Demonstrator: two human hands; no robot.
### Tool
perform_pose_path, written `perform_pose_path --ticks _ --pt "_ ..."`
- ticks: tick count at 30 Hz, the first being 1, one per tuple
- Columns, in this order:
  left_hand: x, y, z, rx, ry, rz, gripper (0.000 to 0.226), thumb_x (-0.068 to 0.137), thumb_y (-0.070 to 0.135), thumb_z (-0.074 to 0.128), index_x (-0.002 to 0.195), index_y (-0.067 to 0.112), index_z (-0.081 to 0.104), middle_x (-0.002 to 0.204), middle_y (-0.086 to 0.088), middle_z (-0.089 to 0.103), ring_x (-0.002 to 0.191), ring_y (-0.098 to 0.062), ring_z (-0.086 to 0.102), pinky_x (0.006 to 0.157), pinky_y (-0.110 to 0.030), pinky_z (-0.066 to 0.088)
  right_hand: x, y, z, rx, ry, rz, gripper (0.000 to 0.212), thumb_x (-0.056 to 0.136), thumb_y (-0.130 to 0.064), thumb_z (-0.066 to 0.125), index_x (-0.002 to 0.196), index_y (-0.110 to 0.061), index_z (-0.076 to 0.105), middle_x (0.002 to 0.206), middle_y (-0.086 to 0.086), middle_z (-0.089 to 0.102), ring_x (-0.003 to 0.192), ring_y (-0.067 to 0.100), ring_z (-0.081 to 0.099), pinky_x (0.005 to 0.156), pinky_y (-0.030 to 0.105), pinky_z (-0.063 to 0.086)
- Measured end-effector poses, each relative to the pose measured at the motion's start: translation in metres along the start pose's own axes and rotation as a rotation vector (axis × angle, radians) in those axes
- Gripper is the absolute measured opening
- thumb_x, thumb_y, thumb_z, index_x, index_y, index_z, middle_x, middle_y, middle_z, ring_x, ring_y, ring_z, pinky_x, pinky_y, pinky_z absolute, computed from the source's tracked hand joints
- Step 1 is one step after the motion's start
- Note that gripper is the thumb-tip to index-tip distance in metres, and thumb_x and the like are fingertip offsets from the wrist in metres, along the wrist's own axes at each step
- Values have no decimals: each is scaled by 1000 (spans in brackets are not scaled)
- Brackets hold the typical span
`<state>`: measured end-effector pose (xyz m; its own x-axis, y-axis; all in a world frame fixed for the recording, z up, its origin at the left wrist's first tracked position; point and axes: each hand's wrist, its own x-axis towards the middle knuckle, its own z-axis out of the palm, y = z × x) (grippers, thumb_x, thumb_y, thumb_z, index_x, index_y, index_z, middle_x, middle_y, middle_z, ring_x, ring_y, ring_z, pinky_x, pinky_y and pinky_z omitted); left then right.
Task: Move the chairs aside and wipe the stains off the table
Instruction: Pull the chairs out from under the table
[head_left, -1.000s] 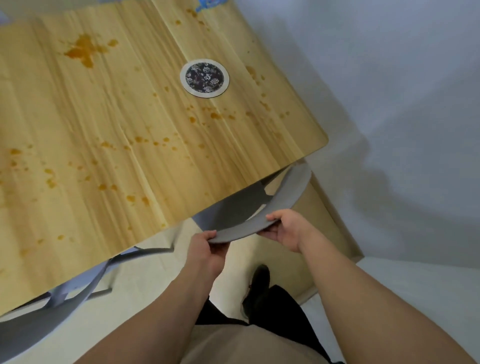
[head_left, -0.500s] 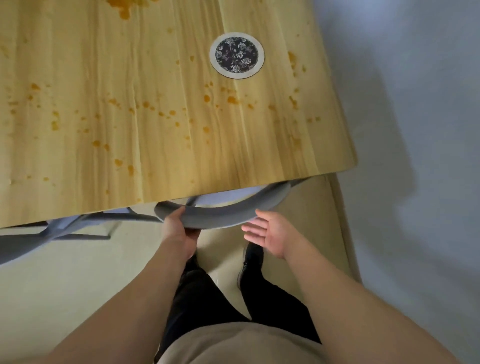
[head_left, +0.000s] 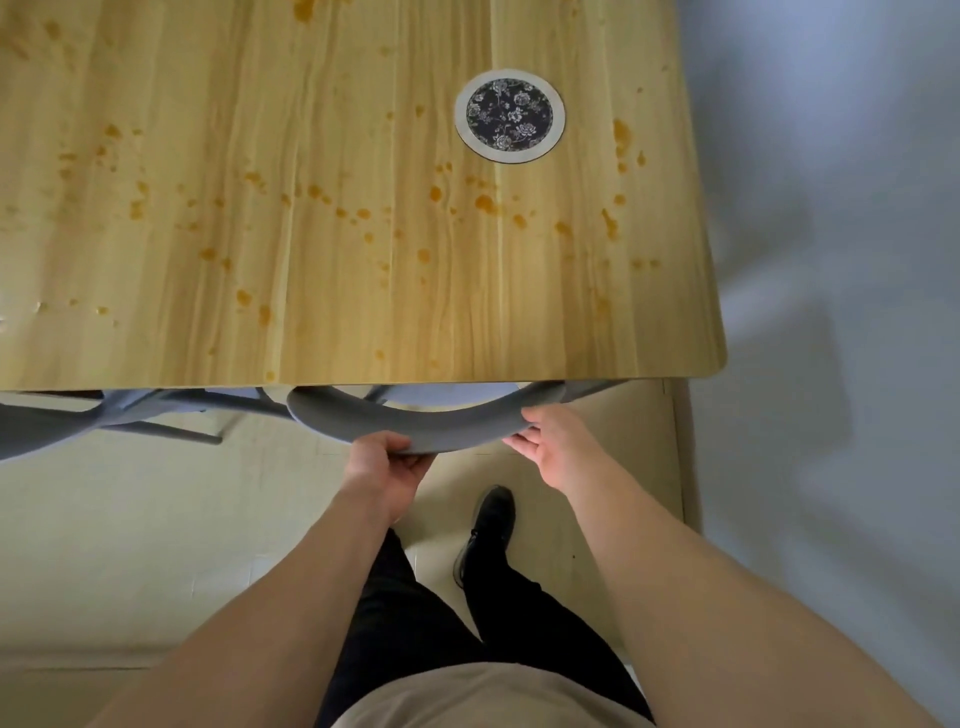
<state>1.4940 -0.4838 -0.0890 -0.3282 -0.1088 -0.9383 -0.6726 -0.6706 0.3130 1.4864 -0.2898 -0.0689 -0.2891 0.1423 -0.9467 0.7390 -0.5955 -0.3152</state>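
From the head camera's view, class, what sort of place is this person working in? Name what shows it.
Probably a plain dining or meeting room: a wooden table spattered with orange stains, a floral coaster on it, and grey chairs tucked under its edge.

Chair (head_left: 415, 423) under table (head_left: 322, 291) edge
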Motion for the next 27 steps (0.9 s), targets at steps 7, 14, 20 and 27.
perform_pose_path --ticks 7,14,20,27 --pt "-8 -24 20 33 -60 -36 30 79 -14 33 97 0 53 108 -22 59 102 -39 58 91 -48 51 -4 -11 -32 84 3 -44 34 90 10 51 122 0 50 105 18 64 99 29 65 59 32 56" --pt "-21 -53 58 146 -143 -123 25 87 -8 36 105 -1 52 112 -23 61 111 -41 59 97 -49 48 -2 -39 -69 122 116 -91 41 93 6 51 133 5 45 119 21 59 111 30 60 76 34 53" --pt "-18 -32 44 120 -54 8 28 87 0 37 110 -2 52 111 -22 62 105 -40 61 97 -51 47 2 -41 -83 118 144 -111 45 92 2 56 135 1 43 106 15 59 100 26 61 74 34 55" --pt "-7 -19 41 189 5 111 23 87 -7 34 104 0 48 95 -19 57 87 -33 60 96 -50 49 1 -47 -91 120 174 -87 43 92 2 57 133 0 45 100 17 59 94 26 60 77 33 55"
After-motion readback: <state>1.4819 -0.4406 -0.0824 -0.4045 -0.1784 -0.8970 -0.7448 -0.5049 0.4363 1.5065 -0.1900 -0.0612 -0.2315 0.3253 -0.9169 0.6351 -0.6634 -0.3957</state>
